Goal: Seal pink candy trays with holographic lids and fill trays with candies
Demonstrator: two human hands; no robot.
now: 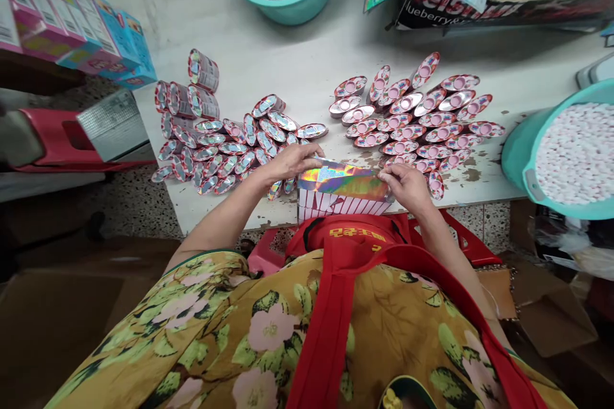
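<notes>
Holographic carton (343, 182), held level between both hands at the table (297, 57) edge. The left hand (292, 163) and right hand (407, 185) each pinch one end, apparently steadying it. Beyond the left fingertips lie sealed tins (230, 140); beyond the right, open tins (412, 115), all within reach.

Pinching a holographic carton (343, 182) by both ends at the near edge of the white table (297, 57): left hand (292, 163) on its left end, right hand (405, 185) on its right. Just beyond, two heaps of oval tins: closed tins (230, 140) left, open tins (412, 118) right. Far off, a teal basin (288, 9) of metal pieces.
</notes>
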